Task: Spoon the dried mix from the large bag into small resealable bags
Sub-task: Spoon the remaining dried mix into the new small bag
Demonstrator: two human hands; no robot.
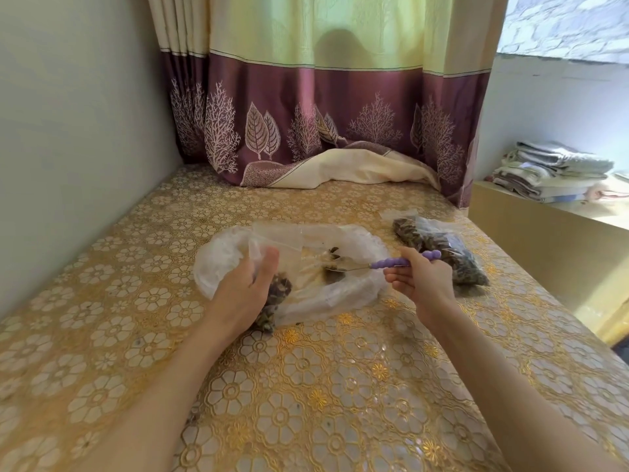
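The large white bag (pixel 218 264) lies open on the table, nearly empty, with a few dark bits of dried mix (pixel 332 274) inside. My left hand (pixel 243 294) holds a small clear resealable bag (pixel 275 241) upright over it, its mouth up; dried mix (pixel 279 294) fills its lower part beside my palm. My right hand (pixel 420 279) grips a spoon (pixel 360 267) by its purple handle, and the metal bowl reaches into the large bag among the bits. A filled small bag (pixel 439 250) of dried mix lies flat to the right, behind my right hand.
A gold floral cloth (pixel 306 386) covers the table. A purple and cream curtain (pixel 323 124) hangs at the back, its hem resting on the table. A wall runs along the left. Folded towels (pixel 551 172) are stacked on a lower shelf at the far right.
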